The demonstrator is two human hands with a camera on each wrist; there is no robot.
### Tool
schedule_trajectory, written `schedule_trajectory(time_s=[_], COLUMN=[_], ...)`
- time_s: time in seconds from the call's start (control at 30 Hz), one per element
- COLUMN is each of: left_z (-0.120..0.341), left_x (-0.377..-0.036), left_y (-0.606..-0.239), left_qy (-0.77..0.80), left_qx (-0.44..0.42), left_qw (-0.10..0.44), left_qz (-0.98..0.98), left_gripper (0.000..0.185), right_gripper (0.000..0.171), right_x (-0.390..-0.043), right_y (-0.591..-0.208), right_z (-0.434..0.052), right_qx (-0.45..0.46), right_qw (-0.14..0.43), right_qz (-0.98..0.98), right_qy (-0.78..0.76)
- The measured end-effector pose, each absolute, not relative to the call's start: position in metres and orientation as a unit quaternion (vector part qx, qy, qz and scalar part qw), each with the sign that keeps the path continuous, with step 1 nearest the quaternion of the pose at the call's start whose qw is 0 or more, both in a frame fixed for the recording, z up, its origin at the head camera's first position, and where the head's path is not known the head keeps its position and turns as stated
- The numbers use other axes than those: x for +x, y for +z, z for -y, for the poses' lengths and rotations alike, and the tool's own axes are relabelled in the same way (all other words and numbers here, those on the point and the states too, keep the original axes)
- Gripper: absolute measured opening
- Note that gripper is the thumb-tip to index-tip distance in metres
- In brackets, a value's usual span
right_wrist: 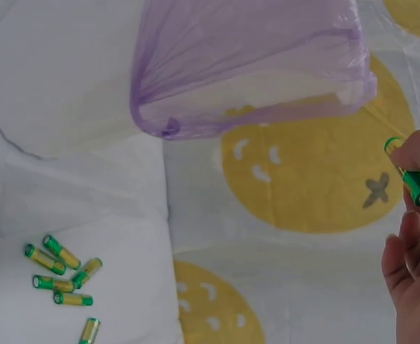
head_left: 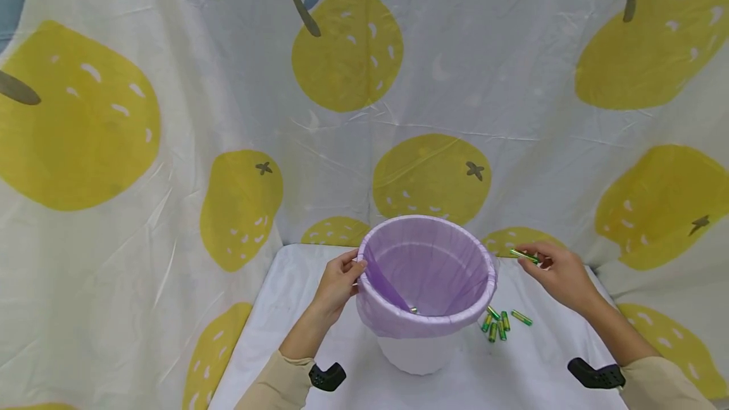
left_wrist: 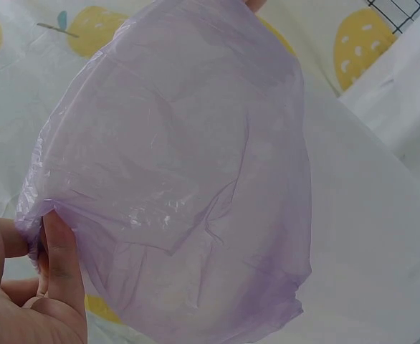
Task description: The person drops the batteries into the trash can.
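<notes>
A slim green-and-gold battery (head_left: 524, 256) is pinched between the thumb and fingertips of the right hand (head_left: 560, 278), held in the air just to the right of the bin's rim; in the right wrist view the same battery (right_wrist: 408, 173) pokes out from the curled fingertips (right_wrist: 419, 154). The bin (head_left: 418, 353) is a round white plastic bucket standing near the middle of the worktop (head_left: 273, 321), lined with a thin, translucent lilac bag (head_left: 427, 271) whose edge is folded down over the rim in a crinkled, glossy band. The left hand (head_left: 338, 283) grips that folded edge on the bin's left side, thumb and fingers closed on the film, and the left wrist view shows the thumb (left_wrist: 61, 266) pressed against the wrinkled plastic. Something small lies at the bottom of the bag, too small to make out. On the worktop just right of the bin's base lie five loose batteries (head_left: 501, 321) of the same cylindrical kind, four bunched and one slightly apart. The worktop is covered in a smooth white sheet, and behind it hangs a creased cloth backdrop (head_left: 353, 49) printed with large yellow fruit shapes.
</notes>
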State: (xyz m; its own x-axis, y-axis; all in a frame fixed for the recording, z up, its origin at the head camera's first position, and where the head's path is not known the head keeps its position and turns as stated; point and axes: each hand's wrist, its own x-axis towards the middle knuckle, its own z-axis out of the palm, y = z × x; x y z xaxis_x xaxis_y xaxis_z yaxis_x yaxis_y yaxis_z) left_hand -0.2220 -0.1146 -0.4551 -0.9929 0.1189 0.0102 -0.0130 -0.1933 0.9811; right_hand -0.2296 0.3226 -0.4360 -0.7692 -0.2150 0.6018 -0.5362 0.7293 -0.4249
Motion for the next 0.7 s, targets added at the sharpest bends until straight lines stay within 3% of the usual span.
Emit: schedule_trajectory(time_s=[0.43,0.7], left_z=[0.114,0.115], left_x=[-0.223,-0.222], left_y=[-0.454,-0.454], left_qy=[0.773,0.771], left_qx=[0.039,0.038], left_qw=[0.044,0.043], left_qz=[-0.632,-0.634], left_gripper=[0.053,0.053], right_gripper=[0.024,0.022], right_x=[-0.235,-0.244], right_y=[-0.411,-0.401], right_z=[-0.294,-0.269], right_qx=[0.26,0.296], right_qw=[0.279,0.255], right_qz=[0.878,0.875], right_qy=[0.288,0.286])
